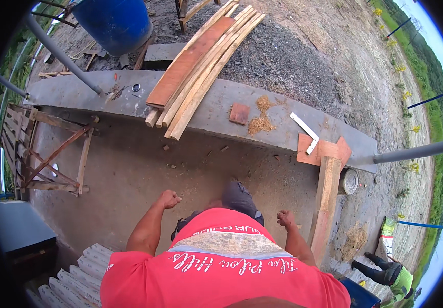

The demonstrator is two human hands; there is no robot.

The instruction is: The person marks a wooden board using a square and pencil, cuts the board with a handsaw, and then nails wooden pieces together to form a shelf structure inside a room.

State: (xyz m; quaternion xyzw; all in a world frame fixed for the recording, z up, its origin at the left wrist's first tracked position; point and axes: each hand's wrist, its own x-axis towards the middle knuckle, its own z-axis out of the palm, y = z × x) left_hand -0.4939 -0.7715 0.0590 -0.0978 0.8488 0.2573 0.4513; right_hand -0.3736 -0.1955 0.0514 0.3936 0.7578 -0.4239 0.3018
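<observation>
My left hand [168,199] hangs in front of my body over the concrete floor, its fingers curled closed with nothing visible in them. My right hand [285,218] is also curled closed at my other side, touching nothing that I can see. Nearest to it, on the right, a long wooden board [328,187] slopes up to the low concrete ledge. At its upper end rest pieces of reddish plywood [308,150], and a white L-shaped square [306,131] lies partly across them.
Long timber strips and a reddish plank [190,61] lie across the ledge [221,105]. A small plywood square [239,113] sits beside sawdust. Wooden trestles [52,154] stand left, a blue drum [112,25] far left, stacked sacks [77,280] near left, a round can [349,182] right. Another person [388,274] is lower right.
</observation>
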